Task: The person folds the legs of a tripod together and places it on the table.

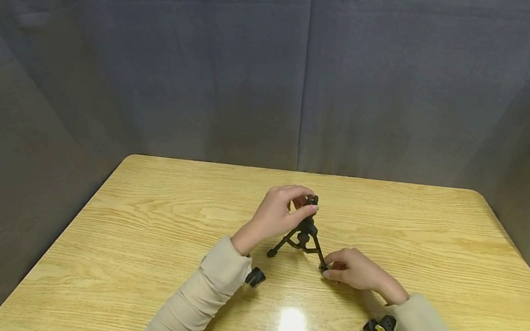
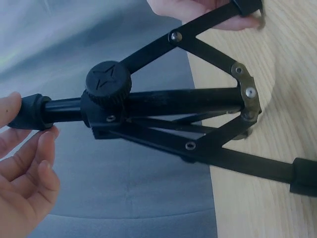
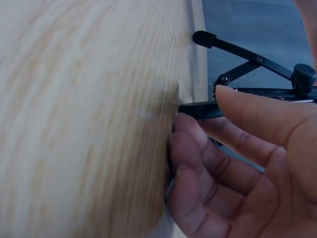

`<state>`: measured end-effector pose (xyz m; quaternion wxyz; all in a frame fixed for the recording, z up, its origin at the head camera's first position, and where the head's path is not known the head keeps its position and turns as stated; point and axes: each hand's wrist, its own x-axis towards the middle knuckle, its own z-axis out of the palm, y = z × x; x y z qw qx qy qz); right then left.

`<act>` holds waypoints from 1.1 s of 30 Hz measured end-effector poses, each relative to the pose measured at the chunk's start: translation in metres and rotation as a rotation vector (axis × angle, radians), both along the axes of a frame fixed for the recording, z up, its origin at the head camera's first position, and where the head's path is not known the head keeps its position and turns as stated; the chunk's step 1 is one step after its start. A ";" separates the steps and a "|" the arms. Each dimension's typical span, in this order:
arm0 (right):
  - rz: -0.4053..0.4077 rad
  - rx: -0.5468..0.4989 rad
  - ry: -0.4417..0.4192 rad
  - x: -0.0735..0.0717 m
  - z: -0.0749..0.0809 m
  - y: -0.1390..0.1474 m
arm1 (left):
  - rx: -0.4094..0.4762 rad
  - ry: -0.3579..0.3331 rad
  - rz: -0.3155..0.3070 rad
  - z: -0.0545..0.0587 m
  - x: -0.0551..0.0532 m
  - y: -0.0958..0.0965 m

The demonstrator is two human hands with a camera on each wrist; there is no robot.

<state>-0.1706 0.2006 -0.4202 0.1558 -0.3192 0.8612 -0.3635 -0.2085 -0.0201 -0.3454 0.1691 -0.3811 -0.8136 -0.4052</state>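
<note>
A small black tripod (image 1: 303,238) stands on the wooden table with its legs spread. Thumb and fingers of my left hand (image 1: 279,212) pinch the top of its centre column. Lower down, my right hand (image 1: 355,270) grips the foot of the near right leg between thumb and fingers. The left wrist view shows a round knob (image 2: 109,82) with a star mark on the collar, and hinged braces (image 2: 213,54) joining the legs to the column. In the right wrist view, the held rubber foot (image 3: 198,110) is close to the tabletop, while another leg's foot (image 3: 204,38) shows beyond it.
The light wood table (image 1: 169,209) has rounded far corners. A grey-blue curtain (image 1: 206,74) hangs behind it and at both sides. Black devices are strapped at the left wrist (image 1: 255,277) and the right wrist (image 1: 378,329), below beige sleeves.
</note>
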 end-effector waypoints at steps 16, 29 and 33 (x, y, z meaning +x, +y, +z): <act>-0.007 0.013 0.029 0.003 0.000 -0.002 | 0.080 -0.016 0.032 -0.002 0.001 0.002; -0.024 -0.030 0.027 0.006 0.003 -0.006 | 0.111 -0.008 0.059 0.000 0.004 0.004; -0.029 -0.035 0.025 0.005 0.003 -0.008 | 0.123 -0.011 0.067 0.002 0.005 0.003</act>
